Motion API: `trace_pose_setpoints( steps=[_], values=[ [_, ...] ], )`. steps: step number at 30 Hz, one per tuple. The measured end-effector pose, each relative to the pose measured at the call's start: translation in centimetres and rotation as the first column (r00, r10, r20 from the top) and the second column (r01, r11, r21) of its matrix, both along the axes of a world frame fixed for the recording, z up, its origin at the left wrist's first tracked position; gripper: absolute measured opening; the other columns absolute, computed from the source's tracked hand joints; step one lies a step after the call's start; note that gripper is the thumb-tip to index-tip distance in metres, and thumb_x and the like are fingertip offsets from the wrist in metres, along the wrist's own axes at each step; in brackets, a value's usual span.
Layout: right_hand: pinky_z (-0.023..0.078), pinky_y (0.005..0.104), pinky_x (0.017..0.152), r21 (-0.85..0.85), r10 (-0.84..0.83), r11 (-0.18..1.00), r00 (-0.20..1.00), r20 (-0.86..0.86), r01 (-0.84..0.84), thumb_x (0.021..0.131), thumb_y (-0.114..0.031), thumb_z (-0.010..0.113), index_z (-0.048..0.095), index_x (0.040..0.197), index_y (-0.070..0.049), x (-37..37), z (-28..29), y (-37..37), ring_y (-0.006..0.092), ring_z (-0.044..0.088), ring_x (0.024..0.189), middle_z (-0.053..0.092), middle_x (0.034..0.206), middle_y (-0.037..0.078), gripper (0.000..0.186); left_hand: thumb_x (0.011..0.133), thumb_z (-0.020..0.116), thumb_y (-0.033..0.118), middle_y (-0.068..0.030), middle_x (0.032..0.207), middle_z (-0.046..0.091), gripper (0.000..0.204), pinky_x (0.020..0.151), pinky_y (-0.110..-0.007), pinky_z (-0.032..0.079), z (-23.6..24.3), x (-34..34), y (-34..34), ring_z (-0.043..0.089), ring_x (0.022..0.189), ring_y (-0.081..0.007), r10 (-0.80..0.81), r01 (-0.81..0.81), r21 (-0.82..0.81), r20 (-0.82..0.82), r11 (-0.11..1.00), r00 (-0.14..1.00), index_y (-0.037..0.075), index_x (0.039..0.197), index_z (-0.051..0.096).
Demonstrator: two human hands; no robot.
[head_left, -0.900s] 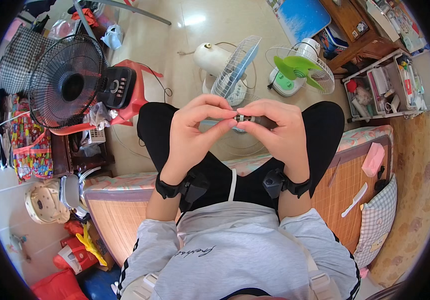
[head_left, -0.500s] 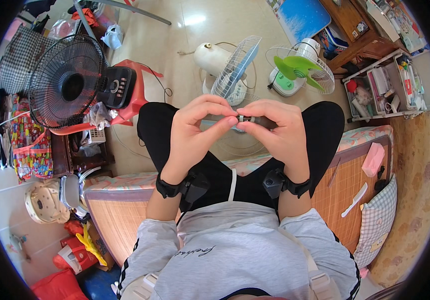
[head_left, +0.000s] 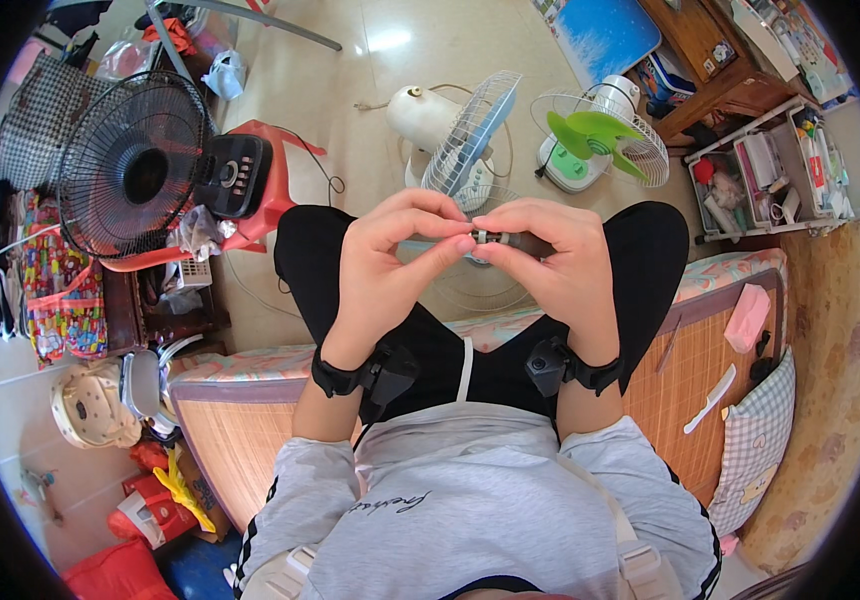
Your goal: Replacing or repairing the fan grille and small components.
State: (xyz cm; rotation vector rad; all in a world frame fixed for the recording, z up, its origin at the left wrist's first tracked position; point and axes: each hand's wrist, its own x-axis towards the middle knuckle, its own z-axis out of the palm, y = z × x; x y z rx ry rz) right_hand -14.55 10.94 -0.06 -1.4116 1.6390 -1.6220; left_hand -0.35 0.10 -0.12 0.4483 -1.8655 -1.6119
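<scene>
My left hand (head_left: 380, 260) and my right hand (head_left: 565, 262) meet above the gap between my knees, both closed in a fingertip pinch. Between them lies a small dark cylindrical thing (head_left: 495, 238) with a pale band; its kind is too small to tell. My right thumb and fingers grip its body, which runs back under the palm. The left fingertips pinch at its left end, and whatever they cover is hidden. Beyond my hands, a white fan (head_left: 425, 115) with blue blades and a wire guard stands on the floor, beside a fan with green blades (head_left: 600, 135).
A black fan (head_left: 140, 175) rests by a red stool (head_left: 290, 160) on the left. I sit on a bed with a bamboo mat (head_left: 240, 425); a white comb-like thing (head_left: 710, 398), pink packet (head_left: 747, 318) and checked pillow (head_left: 755, 440) lie right. A storage rack (head_left: 765, 180) stands far right.
Both hands keep almost the same place and pinch. The small cylindrical thing shows at most a slight shift between the fingertips.
</scene>
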Motion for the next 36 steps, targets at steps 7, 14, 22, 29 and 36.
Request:
trace_pose_setpoints(
  steps=[7,14,22,29,36],
  values=[
    [0.045,0.0233,0.054,-0.002,0.017,1.000,0.999,0.041,-0.017,0.067,-0.005,0.071,0.064,0.084,0.000,0.02,0.45,0.05,0.0158,0.060,0.063,0.064,0.077,0.010,0.019,0.068,0.068,-0.004,-0.0071,0.085,0.061,0.014,0.069,-0.023,0.045,0.11,0.16,-0.23,0.058,0.078,-0.0134,-0.018,0.014,-0.105,-0.043,0.994,0.999,0.000,0.082,0.065],
    [0.045,0.0234,0.054,-0.013,0.006,1.000,0.999,0.032,-0.006,0.068,-0.005,0.070,0.064,0.083,0.000,-0.04,-0.06,0.00,0.0156,0.060,0.063,0.063,0.076,0.009,0.017,0.071,0.068,-0.001,-0.0071,0.087,0.060,0.010,0.072,-0.024,0.044,0.42,-0.37,0.06,0.057,0.080,-0.0129,0.036,-0.036,-0.030,0.004,0.999,0.999,0.000,0.080,0.063],
    [0.044,0.0225,0.052,-0.042,0.001,0.999,1.000,-0.004,-0.002,0.068,-0.005,0.071,0.064,0.084,0.000,-0.17,-0.03,-0.09,0.0143,0.059,0.062,0.063,0.076,0.009,0.018,0.070,0.068,-0.001,-0.0070,0.088,0.060,0.013,0.073,-0.024,0.043,0.35,-0.07,-0.30,0.057,0.081,-0.0138,-0.018,0.019,-0.093,0.010,0.996,1.000,0.000,0.081,0.063],
    [0.043,0.0223,0.052,0.022,0.002,1.000,0.999,0.043,-0.003,0.067,-0.005,0.071,0.065,0.084,-0.001,-0.06,0.15,0.07,0.0135,0.059,0.061,0.063,0.075,0.009,0.019,0.071,0.068,0.003,-0.0076,0.088,0.061,0.014,0.073,-0.024,0.044,0.29,-0.39,-0.10,0.057,0.081,-0.0143,0.049,-0.049,-0.090,0.001,0.995,0.999,0.000,0.083,0.064],
    [0.044,0.0225,0.052,-0.067,-0.005,0.998,1.000,-0.028,0.003,0.067,-0.005,0.071,0.065,0.084,-0.001,-0.21,-0.25,-0.12,0.0138,0.058,0.061,0.063,0.075,0.009,0.019,0.071,0.068,0.001,-0.0074,0.087,0.061,0.013,0.073,-0.024,0.044,0.34,-0.15,-0.11,0.058,0.082,-0.0144,0.022,-0.018,-0.106,0.038,0.994,0.999,0.000,0.083,0.064]
  ],
)
